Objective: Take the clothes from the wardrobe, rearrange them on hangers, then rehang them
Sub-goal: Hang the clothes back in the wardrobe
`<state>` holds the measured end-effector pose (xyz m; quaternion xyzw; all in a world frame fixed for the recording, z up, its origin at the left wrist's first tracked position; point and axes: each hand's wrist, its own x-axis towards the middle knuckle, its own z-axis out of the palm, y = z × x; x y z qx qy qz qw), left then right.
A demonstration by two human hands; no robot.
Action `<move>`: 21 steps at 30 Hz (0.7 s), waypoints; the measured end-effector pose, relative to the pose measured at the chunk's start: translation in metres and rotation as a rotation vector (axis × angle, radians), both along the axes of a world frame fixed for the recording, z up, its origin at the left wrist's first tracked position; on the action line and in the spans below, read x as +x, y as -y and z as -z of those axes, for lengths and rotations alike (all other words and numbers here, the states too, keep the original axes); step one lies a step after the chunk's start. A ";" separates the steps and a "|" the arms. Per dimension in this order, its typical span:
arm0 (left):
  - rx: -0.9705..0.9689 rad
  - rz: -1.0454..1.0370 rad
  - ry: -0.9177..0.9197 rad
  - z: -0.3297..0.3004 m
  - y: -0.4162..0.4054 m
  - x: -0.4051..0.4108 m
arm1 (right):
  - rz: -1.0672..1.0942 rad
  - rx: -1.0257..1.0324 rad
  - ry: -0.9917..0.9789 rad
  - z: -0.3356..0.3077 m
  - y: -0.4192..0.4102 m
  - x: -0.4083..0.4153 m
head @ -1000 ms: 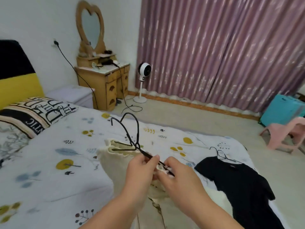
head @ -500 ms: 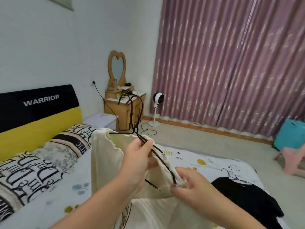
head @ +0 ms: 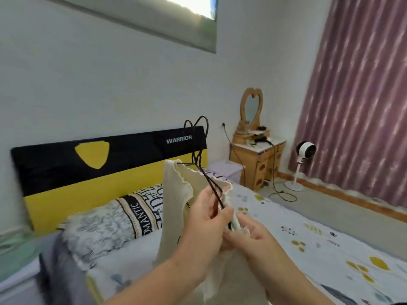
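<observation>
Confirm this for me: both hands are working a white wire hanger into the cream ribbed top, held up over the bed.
One detail is off: the thin wire hanger is black, not white, as the head view shows. The rest holds: the left hand and right hand both have a grip on it and the cream ribbed top, raised above the floral-sheeted bed.

Bed (head: 286,234) carried a white sheet with yellow and blue-grey prints. Patterned pillow (head: 123,216), lettered black band across it, lay at the head end against the black-and-yellow headboard (head: 88,164). Dark fabric edge (head: 337,293) showed bottom right, too cropped to identify.
</observation>
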<state>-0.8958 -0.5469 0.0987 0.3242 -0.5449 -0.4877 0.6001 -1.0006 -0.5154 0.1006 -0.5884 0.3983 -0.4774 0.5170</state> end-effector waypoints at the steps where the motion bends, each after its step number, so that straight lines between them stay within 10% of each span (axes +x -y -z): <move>1: 0.019 -0.033 -0.008 -0.001 -0.012 0.012 | -0.067 0.045 0.027 -0.002 -0.003 0.011; 21: 0.166 -0.574 -0.206 0.013 -0.244 0.296 | -0.882 0.328 0.000 -0.003 -0.138 0.299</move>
